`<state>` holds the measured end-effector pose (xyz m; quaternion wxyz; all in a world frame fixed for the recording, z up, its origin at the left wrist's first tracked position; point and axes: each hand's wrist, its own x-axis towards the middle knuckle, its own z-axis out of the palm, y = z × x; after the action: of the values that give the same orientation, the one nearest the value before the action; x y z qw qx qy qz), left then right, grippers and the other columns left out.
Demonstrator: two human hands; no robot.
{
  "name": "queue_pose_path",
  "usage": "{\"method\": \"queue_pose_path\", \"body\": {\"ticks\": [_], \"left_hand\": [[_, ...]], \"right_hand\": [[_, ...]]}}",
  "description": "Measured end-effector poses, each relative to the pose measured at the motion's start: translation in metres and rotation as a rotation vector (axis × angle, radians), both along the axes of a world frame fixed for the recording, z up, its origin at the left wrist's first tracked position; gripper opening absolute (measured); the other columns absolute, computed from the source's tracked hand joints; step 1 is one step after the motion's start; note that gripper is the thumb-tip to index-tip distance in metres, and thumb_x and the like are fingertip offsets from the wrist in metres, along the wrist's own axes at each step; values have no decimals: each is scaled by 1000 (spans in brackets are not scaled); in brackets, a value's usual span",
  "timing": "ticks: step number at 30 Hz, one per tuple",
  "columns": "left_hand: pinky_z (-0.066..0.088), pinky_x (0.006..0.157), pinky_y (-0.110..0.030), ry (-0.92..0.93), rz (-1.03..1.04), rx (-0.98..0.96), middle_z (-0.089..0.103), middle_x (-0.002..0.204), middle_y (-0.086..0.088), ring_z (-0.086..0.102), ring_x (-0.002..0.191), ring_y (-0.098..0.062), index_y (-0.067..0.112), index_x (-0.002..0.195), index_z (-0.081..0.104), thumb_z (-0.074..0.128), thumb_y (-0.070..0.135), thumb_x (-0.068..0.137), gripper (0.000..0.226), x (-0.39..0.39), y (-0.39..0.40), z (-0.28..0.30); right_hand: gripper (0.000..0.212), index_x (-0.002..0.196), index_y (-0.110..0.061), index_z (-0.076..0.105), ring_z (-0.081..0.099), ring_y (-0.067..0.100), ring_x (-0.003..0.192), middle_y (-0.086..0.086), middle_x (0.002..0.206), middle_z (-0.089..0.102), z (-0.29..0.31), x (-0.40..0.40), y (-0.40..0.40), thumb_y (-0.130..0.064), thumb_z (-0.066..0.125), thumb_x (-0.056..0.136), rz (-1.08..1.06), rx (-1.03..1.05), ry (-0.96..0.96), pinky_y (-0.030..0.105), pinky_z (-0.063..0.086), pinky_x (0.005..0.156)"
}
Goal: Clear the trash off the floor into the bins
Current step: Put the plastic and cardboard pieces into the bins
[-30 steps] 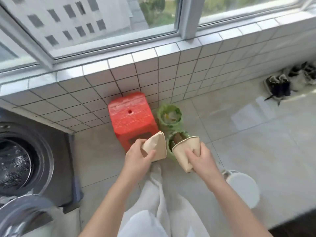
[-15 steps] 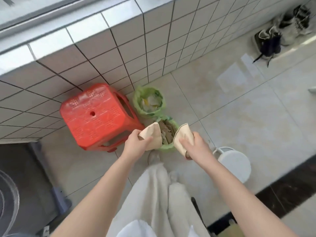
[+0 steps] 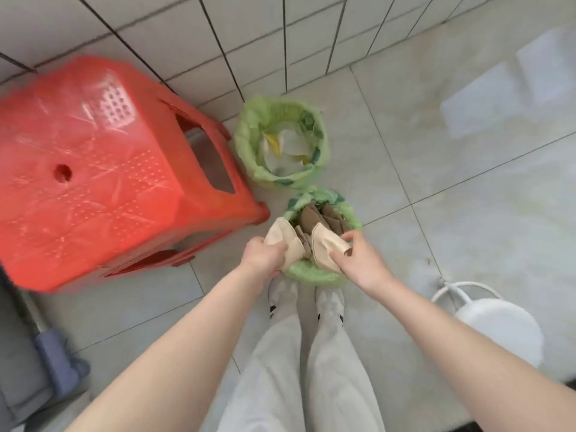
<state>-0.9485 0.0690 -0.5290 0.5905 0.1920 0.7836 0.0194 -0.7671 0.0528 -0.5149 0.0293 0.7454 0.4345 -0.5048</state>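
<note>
Two small bins lined with green bags stand on the floor by the tiled wall. The near bin [image 3: 314, 274] holds brown paper scraps; the far bin [image 3: 249, 141] holds white and yellow litter. My left hand [image 3: 265, 255] grips a flattened beige paper cup [image 3: 285, 236] at the near bin's left rim. My right hand [image 3: 361, 257] holds a second beige paper cup [image 3: 327, 244] over the same bin, fingers loosely spread around it.
A red plastic stool [image 3: 103, 169] stands just left of the bins. A white round stool [image 3: 498, 328] sits at lower right. My feet in white shoes [image 3: 283, 294] touch the near bin. A grey appliance base [image 3: 46, 353] is at lower left.
My view tilted down and closer to the bins. Both hands lowered the two paper cups from in front of me down to the near bin's mouth.
</note>
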Motion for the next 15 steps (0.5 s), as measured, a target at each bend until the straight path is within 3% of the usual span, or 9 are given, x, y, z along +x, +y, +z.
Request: {"method": "queue_pose_path", "body": {"ticks": [2,4,9,12,15], "left_hand": [[54,79,-39,32,-107,9,60,111,-19,62,93,-32,0,122,47,62,18,83,45,8,2,-37],[51,88,-41,49,-173,13,57,119,-19,59,106,-34,0,126,43,62,21,84,50,15,3,-66],[45,84,-34,105,-250,-7,56,121,-17,56,109,-34,3,125,43,60,25,86,48,29,-2,-111],[45,93,-38,138,-330,-3,56,123,-18,54,113,-35,4,126,44,58,27,87,48,33,-5,-121],[45,89,-35,154,-341,3,57,123,-17,54,112,-35,5,126,45,57,29,87,47,35,-7,-128]], "right_hand": [[36,119,-8,48,57,31,102,10,107,60,-39,2,9,-21,61,88,65,9,-14,27,31,71],[37,119,-9,47,57,32,102,13,109,61,-69,5,16,-25,60,89,123,-19,-42,28,35,72],[43,123,-7,47,56,33,107,16,117,59,-119,6,19,-28,60,88,369,-77,-54,32,42,84],[43,123,-8,48,55,33,110,17,120,57,-128,10,16,-26,62,87,382,-72,-65,30,41,86],[42,122,-7,51,55,33,111,18,119,59,-132,21,10,-26,62,87,379,-102,-79,30,42,86]]}}
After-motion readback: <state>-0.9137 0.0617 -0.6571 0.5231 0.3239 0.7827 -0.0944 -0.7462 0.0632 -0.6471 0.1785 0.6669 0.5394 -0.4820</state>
